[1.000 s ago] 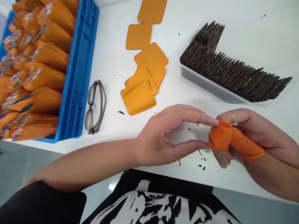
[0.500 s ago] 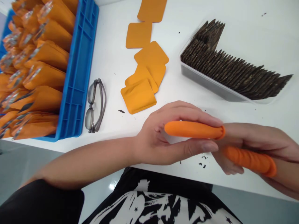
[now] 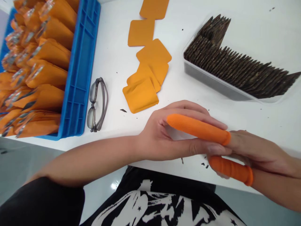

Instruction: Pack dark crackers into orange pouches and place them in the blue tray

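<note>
My right hand (image 3: pixel 256 150) reaches in from the right with two fingers stretched out to the left. An orange finger cot (image 3: pixel 198 128) covers its index finger. A second orange cot (image 3: pixel 231 169) covers its thumb. My left hand (image 3: pixel 164 138) is closed around the covered index finger, fingers above and thumb below, touching the cot. Both hands hover over the front edge of the white table (image 3: pixel 117 59). My right hand holds no object.
A blue crate (image 3: pixel 80 69) of orange packets (image 3: pixel 47 75) stands at the left, folded glasses (image 3: pixel 97 103) beside it. Flat orange pouches (image 3: pixel 147 75) lie mid-table. A clear tray (image 3: pixel 211 80) of dark square pieces (image 3: pixel 237 70) sits at the right. Dark crumbs (image 3: pixel 204 164) dot the table.
The bunched cot at my right index fingertip has been drawn down its full length. My left hand went from pinching the fingertip to closing around the whole covered finger.
</note>
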{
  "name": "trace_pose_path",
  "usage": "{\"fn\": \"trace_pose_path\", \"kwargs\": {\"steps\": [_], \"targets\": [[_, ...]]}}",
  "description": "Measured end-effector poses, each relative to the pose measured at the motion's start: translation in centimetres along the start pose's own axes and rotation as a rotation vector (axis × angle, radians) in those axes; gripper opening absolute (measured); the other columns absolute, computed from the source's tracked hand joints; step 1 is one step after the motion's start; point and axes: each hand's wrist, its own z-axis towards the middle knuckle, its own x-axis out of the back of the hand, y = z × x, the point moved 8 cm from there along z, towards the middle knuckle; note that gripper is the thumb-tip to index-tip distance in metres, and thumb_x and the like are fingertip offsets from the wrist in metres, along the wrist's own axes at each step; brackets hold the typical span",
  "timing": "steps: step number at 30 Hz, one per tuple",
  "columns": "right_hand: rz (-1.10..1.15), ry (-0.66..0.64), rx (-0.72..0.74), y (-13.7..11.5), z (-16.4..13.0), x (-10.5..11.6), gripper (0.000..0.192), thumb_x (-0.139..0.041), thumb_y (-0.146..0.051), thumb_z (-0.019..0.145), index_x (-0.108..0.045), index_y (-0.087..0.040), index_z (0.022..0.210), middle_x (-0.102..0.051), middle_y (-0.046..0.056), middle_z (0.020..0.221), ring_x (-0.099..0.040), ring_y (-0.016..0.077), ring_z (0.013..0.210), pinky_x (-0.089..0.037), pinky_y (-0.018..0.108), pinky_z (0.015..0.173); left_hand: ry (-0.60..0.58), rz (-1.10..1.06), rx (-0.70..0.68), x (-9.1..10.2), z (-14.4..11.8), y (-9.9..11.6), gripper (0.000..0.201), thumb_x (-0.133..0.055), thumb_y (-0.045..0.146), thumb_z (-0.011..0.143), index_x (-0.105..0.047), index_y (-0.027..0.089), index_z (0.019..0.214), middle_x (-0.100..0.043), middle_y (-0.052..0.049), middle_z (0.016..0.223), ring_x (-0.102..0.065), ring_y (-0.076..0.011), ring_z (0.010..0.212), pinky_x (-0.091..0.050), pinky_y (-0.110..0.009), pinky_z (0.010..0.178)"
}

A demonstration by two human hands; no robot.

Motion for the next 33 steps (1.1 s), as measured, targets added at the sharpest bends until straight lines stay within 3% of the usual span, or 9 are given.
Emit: {"fn": "trace_pose_path", "kwargs": {"steps": [4, 10, 14, 17, 22, 28, 30, 33], "targets": [[-0.078, -0.090, 0.142, -0.6, 0.2, -1.0, 0.029, -0.046, -0.005, 0.094, -0.056, -0.030, 0.102, -0.062, -0.005, 0.074, -0.055, 0.0138, 0.058, -0.046, 0.025, 0.048, -0.013, -0.047, -0.012, -0.3, -0.1, -0.1, 0.024, -0.093, 0.024, 0.077, -0.081, 0.019, 0.098, -0.074, -0.003, 0.098, -0.074, -0.0129, 0.084, -0.067, -0.025, 0.081], [-0.170, -0.040, 0.233, -0.8, 0.7, -1.4, 0.026, -0.044, -0.003, 0.091, -0.053, -0.026, 0.098, -0.058, -0.002, 0.078, -0.052, 0.0139, 0.063, -0.047, 0.026, 0.053, -0.053, -0.291, 0.051, -1.2, -0.5, -0.9, 0.030, -0.094, 0.018, 0.076, -0.079, 0.021, 0.102, -0.078, -0.001, 0.104, -0.076, -0.0116, 0.080, -0.065, -0.021, 0.066], [-0.246, 0.016, 0.272, -1.4, 1.2, -1.6, 0.031, -0.038, -0.001, 0.091, -0.054, -0.026, 0.101, -0.056, 0.001, 0.083, -0.055, 0.0144, 0.070, -0.050, 0.025, 0.054, -0.057, -0.339, 0.077, -1.5, -0.6, -0.7, 0.013, -0.084, 0.025, 0.089, -0.078, 0.021, 0.099, -0.080, -0.003, 0.105, -0.079, -0.0164, 0.095, -0.069, -0.026, 0.079], [-0.321, 0.082, 0.281, -1.6, 1.1, -1.6, 0.030, -0.038, -0.001, 0.089, -0.053, -0.026, 0.097, -0.052, -0.001, 0.078, -0.052, 0.0143, 0.065, -0.045, 0.025, 0.049, -0.045, -0.338, 0.114, -1.5, -0.5, -0.7, 0.009, -0.082, 0.024, 0.091, -0.079, 0.020, 0.098, -0.080, -0.003, 0.104, -0.078, -0.0143, 0.092, -0.068, -0.025, 0.081], [-0.462, 0.153, 0.239, -1.1, 0.8, -1.8, 0.027, -0.039, -0.006, 0.094, -0.056, -0.023, 0.106, -0.059, 0.000, 0.083, -0.058, 0.0144, 0.068, -0.048, 0.025, 0.050, -0.086, -0.319, 0.175, -2.1, -0.8, -1.1, 0.020, -0.089, 0.017, 0.081, -0.079, 0.016, 0.098, -0.078, -0.005, 0.111, -0.077, -0.0175, 0.106, -0.065, -0.027, 0.095], [-0.640, 0.234, 0.246, -1.3, 0.3, -1.7, 0.038, -0.040, -0.002, 0.086, -0.054, -0.025, 0.113, -0.057, -0.003, 0.077, -0.057, 0.0142, 0.061, -0.046, 0.025, 0.050, -0.168, -0.342, 0.218, -2.9, -1.2, -1.6, 0.034, -0.095, 0.031, 0.077, -0.079, 0.017, 0.104, -0.076, -0.011, 0.129, -0.065, -0.0286, 0.137, -0.052, -0.040, 0.123], [-0.654, 0.275, 0.186, -0.8, 0.3, -1.0, 0.035, -0.042, -0.003, 0.085, -0.055, -0.025, 0.109, -0.056, -0.003, 0.074, -0.053, 0.0145, 0.056, -0.039, 0.026, 0.045, -0.181, -0.362, 0.238, -3.1, -0.9, -1.6, 0.035, -0.088, 0.040, 0.085, -0.078, 0.020, 0.112, -0.077, -0.009, 0.123, -0.068, -0.0260, 0.130, -0.054, -0.040, 0.120], [-0.581, 0.320, 0.099, 0.1, 0.4, 0.2, 0.032, -0.046, -0.005, 0.084, -0.055, -0.025, 0.108, -0.060, -0.004, 0.071, -0.056, 0.0143, 0.053, -0.038, 0.026, 0.041, -0.051, -0.455, 0.329, -2.7, -0.6, -2.4, 0.024, -0.076, 0.041, 0.096, -0.078, 0.023, 0.112, -0.079, -0.003, 0.101, -0.075, -0.0178, 0.097, -0.066, -0.032, 0.093]]}}
